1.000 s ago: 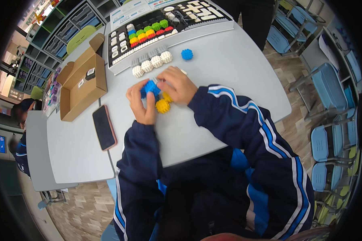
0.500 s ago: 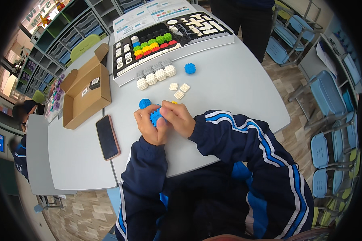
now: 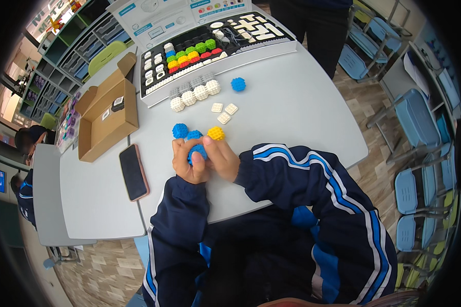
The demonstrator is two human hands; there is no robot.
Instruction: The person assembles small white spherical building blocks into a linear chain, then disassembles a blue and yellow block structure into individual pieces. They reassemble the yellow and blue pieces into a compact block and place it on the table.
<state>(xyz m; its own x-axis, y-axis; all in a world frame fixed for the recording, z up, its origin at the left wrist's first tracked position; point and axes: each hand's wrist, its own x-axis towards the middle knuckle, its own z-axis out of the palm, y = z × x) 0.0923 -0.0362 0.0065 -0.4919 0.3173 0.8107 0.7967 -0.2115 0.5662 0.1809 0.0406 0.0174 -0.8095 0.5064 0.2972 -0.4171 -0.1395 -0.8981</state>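
Close to the table's near edge, my left hand (image 3: 187,162) is closed around a blue studded block (image 3: 196,153), its thumb pressing on the near face. My right hand (image 3: 223,159) meets it from the right, fingers pinched at the same block. Just beyond my fingertips shows a second blue block (image 3: 194,135); whether it touches the held one I cannot tell. A blue ball-like block (image 3: 180,131) lies to its left, and a yellow block (image 3: 216,133) is right behind my right fingers. Farther off are several cream square tiles (image 3: 224,118) and a lone blue block (image 3: 238,84).
A row of white and grey studded blocks (image 3: 188,97) stands before a kit box (image 3: 220,62) of coloured pieces. To the left are an open cardboard box (image 3: 130,117) and a phone (image 3: 133,173). A person in dark trousers (image 3: 312,30) stands beyond the table.
My right hand has shifted slightly left and down, uncovering the yellow block. More of the second blue block now shows past my fingers. The view has shifted slightly.
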